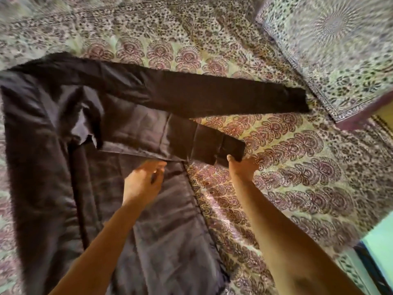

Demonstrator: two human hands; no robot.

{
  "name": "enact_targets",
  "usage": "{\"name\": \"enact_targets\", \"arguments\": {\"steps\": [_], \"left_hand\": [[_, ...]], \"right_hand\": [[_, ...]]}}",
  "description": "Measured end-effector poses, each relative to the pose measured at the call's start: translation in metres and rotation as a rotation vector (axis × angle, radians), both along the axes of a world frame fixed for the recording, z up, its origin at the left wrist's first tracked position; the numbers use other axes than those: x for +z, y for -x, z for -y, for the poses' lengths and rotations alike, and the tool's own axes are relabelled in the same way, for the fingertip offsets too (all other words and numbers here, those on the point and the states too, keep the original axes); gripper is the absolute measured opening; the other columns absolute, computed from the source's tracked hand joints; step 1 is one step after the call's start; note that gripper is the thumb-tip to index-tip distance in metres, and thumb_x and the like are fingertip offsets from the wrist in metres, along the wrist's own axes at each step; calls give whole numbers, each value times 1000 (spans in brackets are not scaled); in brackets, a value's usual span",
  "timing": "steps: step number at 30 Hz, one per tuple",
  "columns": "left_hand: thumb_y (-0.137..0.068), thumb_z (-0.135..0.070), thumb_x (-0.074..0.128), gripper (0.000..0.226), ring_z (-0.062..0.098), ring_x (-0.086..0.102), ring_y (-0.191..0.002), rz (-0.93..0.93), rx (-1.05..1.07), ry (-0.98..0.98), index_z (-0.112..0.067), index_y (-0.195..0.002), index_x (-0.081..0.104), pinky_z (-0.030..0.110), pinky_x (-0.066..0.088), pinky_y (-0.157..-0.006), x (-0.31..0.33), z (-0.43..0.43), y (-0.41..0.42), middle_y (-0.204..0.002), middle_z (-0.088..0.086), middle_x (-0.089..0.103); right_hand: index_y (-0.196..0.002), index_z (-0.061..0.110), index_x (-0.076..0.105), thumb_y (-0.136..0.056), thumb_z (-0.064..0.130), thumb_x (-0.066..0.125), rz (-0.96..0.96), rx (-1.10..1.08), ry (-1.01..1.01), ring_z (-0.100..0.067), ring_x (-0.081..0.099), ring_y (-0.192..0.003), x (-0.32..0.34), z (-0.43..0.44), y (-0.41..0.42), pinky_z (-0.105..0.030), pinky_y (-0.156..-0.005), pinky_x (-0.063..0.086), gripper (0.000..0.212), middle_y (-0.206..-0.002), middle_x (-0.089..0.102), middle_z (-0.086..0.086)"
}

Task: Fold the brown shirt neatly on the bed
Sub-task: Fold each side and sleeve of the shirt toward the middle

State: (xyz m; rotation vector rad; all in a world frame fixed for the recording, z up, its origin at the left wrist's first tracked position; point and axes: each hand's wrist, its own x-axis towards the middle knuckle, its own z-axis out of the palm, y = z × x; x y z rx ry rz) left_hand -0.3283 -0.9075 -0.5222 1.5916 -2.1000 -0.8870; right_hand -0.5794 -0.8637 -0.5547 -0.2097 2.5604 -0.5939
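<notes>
The brown shirt lies spread on the patterned bed, its body at the left and bottom. One long sleeve stretches rightward toward the pillow. A second sleeve lies below it, and my right hand pinches its cuff at the end. My left hand hovers over the shirt body just under that sleeve's lower edge, fingers loosely curled and holding nothing. The view is blurred by motion.
A pillow in the same floral print lies at the upper right, close to the far sleeve's end. The bed's right edge runs along the lower right, with floor beyond it.
</notes>
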Motion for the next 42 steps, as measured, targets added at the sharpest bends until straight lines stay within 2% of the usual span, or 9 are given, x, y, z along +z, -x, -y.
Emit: {"name": "enact_targets", "arguments": {"steps": [4,7,10,13,22,28,32,37,42], "left_hand": [[-85,-36,45,34,27,66,-85,-29,72,-68,-24,-107,68,34,50,-76,1,0,3,-105,2,70],[-88,-34,52,22,22,67,-83,-126,161,-110,-26,-100,69,34,52,-74,10,3,3,-94,2,71],[-89,-41,52,21,20,66,-89,-553,466,-374,-29,-97,66,38,51,-84,42,12,0,-92,1,71],[-91,-55,39,50,20,62,-94,-1084,597,-704,-20,-124,54,34,51,-82,80,23,-19,-108,3,65],[-52,-48,87,110,31,53,-118,-1323,696,-470,-14,-142,34,46,48,-93,105,-39,-174,-132,15,54],[-83,-6,60,28,9,67,-57,-1060,1360,-539,0,-110,56,21,54,-48,55,-141,-204,-85,13,66],[-85,-6,54,19,28,59,-78,-928,1737,-581,1,-102,55,31,52,-59,4,-195,-213,-97,23,58],[-79,2,66,13,27,60,-76,-786,1506,-772,-7,-88,63,34,53,-62,2,-226,-202,-84,17,65],[-61,-13,79,41,30,65,-79,-517,1299,-737,-16,-96,58,48,53,-76,3,-235,-210,-89,13,68]], "right_hand": [[-104,4,63,-81,27,69,74,-19,225,-31,64,-89,10,13,1,-38,-76,53,33,-99,68,-14],[-94,4,60,-82,18,67,-45,212,484,-19,59,-76,41,27,-25,-12,-57,43,20,-90,64,-8],[-89,5,56,-82,21,63,-93,596,712,-21,61,-66,80,41,-76,-24,-53,49,18,-77,65,-6],[-88,10,57,-81,29,57,-154,980,833,-24,65,-64,109,48,-138,-32,-49,49,20,-73,68,-3],[-99,9,68,-76,16,51,-156,1872,1002,-28,66,-86,125,34,-270,-34,-65,54,30,-96,70,-8],[-95,10,70,-82,18,58,-114,2230,1158,-22,67,-82,91,-21,-311,-31,-75,52,20,-95,72,-8],[-105,10,65,-85,33,58,106,2101,970,-18,63,-95,72,-40,-300,-29,-83,46,31,-104,69,-4],[-111,16,58,-88,34,50,100,1427,299,-23,64,-98,35,-30,-282,-31,-76,47,31,-105,69,-1],[-118,8,51,-90,26,57,700,650,49,-18,58,-68,17,-8,-289,-26,-61,43,34,-84,63,-5]]}}
